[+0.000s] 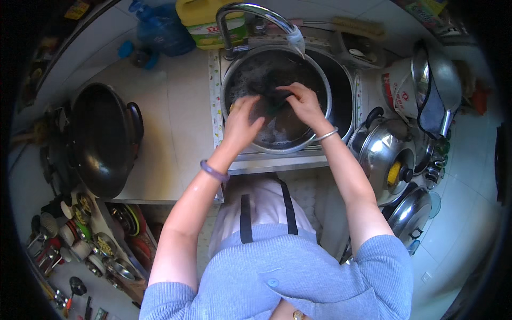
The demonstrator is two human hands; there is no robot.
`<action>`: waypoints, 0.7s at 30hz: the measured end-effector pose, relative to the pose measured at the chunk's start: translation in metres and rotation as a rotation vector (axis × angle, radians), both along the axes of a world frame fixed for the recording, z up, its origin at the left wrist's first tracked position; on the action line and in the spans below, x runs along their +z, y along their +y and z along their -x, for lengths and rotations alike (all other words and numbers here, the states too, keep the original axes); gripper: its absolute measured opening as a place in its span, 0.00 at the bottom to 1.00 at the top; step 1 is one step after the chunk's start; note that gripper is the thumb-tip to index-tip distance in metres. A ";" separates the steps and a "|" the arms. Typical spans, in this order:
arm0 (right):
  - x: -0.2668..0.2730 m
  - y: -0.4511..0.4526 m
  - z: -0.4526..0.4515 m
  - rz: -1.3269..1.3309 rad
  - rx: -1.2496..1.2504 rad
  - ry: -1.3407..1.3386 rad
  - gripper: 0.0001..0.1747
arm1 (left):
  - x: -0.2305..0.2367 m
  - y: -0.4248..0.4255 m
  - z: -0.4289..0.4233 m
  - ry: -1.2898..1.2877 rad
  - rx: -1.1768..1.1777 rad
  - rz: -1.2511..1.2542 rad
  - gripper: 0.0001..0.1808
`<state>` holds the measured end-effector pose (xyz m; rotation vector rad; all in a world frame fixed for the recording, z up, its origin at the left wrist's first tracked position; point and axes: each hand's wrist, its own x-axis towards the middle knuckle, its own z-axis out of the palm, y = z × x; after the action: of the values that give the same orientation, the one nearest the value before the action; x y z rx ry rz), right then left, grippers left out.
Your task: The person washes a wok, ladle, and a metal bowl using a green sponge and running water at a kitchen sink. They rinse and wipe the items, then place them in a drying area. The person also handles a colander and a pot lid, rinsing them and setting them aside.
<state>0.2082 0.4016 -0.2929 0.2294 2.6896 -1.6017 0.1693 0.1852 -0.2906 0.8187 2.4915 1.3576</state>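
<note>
A round metal basin (329,100) sits in the sink (345,96), holding dark water with patches of suds. In the water lies a bunched dark cloth (270,86), its outline hard to make out. My right hand (306,105) reaches over the basin from the right and pinches the cloth between thumb and fingers. At the basin's left side is my left hand (242,122), thumb and fingers apart; its fingertips are close to the cloth, and whether they touch it I cannot tell. Above the basin arches a chrome faucet (260,9) with a wrapped spout.
A black wok (100,140) rests on the counter (176,120) at left. Behind are a blue water jug (166,32) and a yellow jug (212,30). Lidded metal pots (380,148) and a white bucket (396,86) crowd the right. Bowls and utensils lie at lower left.
</note>
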 end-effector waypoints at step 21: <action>0.090 0.013 0.009 0.170 -0.147 0.246 0.11 | 0.070 0.064 0.079 -0.319 -0.286 -0.203 0.15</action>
<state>0.1992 0.4149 -0.2032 0.2491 2.7425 -2.0135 0.0898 0.2491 -0.2211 0.8781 1.9392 1.5145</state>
